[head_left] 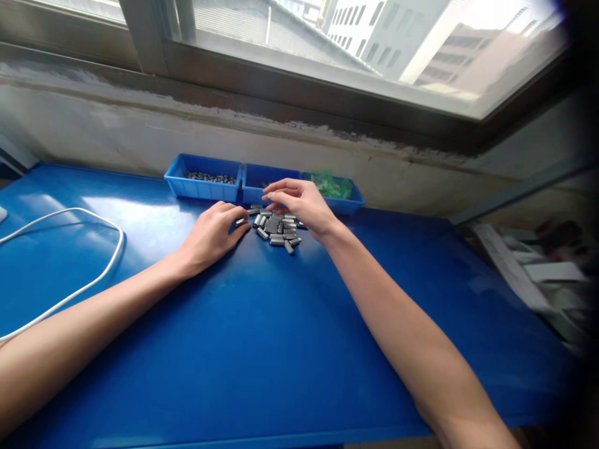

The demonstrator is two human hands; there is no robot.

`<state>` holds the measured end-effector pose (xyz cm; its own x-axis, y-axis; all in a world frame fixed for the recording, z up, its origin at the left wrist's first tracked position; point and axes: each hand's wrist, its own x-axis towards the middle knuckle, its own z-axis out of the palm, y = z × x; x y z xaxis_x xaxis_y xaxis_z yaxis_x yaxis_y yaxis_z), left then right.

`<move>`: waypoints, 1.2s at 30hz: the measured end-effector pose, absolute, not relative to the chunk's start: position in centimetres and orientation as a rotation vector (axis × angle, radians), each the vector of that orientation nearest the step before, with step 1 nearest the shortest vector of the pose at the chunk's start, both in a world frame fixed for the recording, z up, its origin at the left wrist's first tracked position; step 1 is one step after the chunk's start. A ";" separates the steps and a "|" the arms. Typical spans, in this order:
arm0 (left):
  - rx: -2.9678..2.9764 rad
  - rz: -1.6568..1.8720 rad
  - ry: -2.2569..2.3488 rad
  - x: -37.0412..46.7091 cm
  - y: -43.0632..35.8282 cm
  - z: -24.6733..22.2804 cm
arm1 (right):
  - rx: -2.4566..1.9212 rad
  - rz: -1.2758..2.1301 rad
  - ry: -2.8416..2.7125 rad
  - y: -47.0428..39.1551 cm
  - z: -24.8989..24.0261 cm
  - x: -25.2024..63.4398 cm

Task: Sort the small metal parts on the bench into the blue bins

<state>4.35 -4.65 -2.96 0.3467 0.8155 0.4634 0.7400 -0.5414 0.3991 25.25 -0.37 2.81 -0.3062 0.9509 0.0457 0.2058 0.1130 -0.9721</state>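
A loose pile of small grey metal pieces (276,227), block-like and short, lies on the blue table. At the pile's left edge, my left hand (213,234) rests low with its fingers curled, and one small metal piece (241,221) shows between the thumb and fingers. Over the pile's back right side is my right hand (302,202), palm down, its fingers bent slightly and apart. Nothing shows between the right fingers. Part of the pile is hidden beneath this hand.
Behind the pile stand a blue bin (203,178) of small dark metal parts, a middle blue bin (253,178) partly hidden by my hand, and a third holding green plastic (332,185). A white cable (116,249) curves across the table's left. A window sill borders the back.
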 end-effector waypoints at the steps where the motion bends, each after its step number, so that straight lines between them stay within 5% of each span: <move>1: 2.470 0.958 1.456 4.3 -4.7 -2.9 | -1.152 1.256 -1.640 -0.4 2.8 25.2; 16: 1.852 1.357 1.364 4.6 -4.9 -2.0 | -1.151 1.328 -1.736 -0.5 2.8 25.2; 36: 1.601 1.395 1.233 4.3 -4.9 -1.6 | -1.015 1.566 -1.888 -0.5 2.2 25.5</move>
<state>4.35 -4.93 -1.64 -0.0201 0.9406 0.3390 0.2207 -0.3265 0.9191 25.52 -0.49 2.22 -0.6085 0.7881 -0.0922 0.2361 0.0689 -0.9693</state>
